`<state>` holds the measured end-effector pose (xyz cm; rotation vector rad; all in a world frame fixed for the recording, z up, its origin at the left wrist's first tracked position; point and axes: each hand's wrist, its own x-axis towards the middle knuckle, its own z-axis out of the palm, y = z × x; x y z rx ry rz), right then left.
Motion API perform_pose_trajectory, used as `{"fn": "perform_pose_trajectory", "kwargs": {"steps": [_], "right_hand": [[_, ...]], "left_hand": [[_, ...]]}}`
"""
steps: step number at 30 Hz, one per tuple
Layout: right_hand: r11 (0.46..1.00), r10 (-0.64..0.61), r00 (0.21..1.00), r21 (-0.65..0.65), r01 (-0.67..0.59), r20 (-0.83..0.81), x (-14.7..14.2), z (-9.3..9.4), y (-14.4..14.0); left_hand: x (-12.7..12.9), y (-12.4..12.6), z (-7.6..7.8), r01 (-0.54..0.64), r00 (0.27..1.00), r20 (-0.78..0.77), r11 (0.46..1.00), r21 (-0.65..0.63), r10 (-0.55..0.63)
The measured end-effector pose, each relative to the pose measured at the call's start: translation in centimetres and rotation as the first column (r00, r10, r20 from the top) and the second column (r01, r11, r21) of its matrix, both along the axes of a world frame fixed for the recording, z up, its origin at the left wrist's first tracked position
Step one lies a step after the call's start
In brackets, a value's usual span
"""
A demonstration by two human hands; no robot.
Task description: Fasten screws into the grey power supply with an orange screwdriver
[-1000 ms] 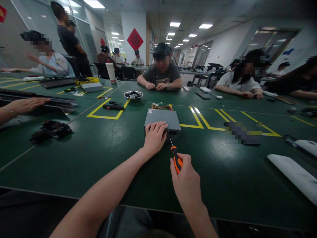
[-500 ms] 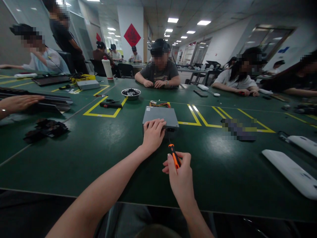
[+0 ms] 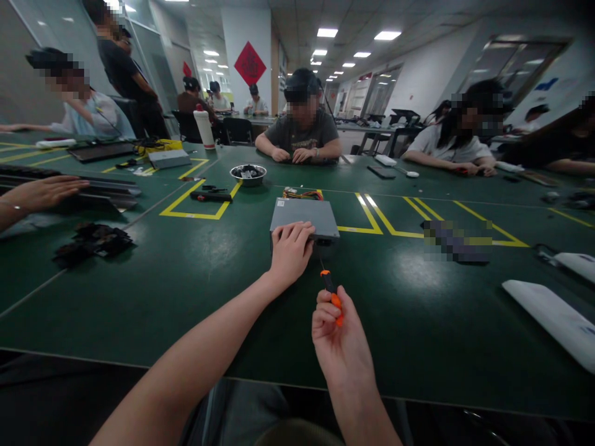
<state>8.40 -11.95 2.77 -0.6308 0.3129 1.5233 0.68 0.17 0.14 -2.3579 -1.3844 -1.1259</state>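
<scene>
— Grey metal, that flat box (image 3: 304,218) — where did it sit?
— On the green counter (image 3: 186,297), just ahead of the person, beside the yellow tape lines (image 3: 372,217). The left hand (image 3: 290,251) lay flat on its near edge, fingers spread over the top.
— And the other of the two hands?
— The right hand (image 3: 337,337) was closed around an orange-handled screwdriver (image 3: 331,291), its tip aimed at the box's near side — whether it touched, I couldn't tell.
— Anything else about?
— A metal bowl (image 3: 248,174) farther back, and another person's hand (image 3: 44,192) at the left.
</scene>
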Motion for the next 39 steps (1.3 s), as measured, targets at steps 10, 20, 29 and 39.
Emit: {"fn": "perform_pose_trajectory", "kwargs": {"steps": [10,20,29,39], "right_hand": [[0.992,0.039,0.917,0.092,-0.082,0.396,1.3,-1.5,-0.8],[0.962,-0.032,0.243,0.096,-0.254,0.969,7.6,-1.5,-1.8],[0.972,0.081,-0.354,-0.152,-0.176,0.932,7.9,-1.7,-2.1],[0.977,0.061,-0.46,-0.147,-0.152,0.886,7.7,-2.3,-1.4]], "left_hand": [[0.1,-0.5,0.4,-0.017,1.0,-0.022,1.0,-0.013,0.016],[-0.2,-0.5,0.6,0.015,1.0,-0.023,1.0,-0.011,-0.015],[-0.4,-0.7,0.7,0.035,0.999,-0.038,0.999,-0.017,-0.036],[-0.4,-0.6,0.5,0.035,0.999,-0.041,0.999,-0.007,-0.035]]}}
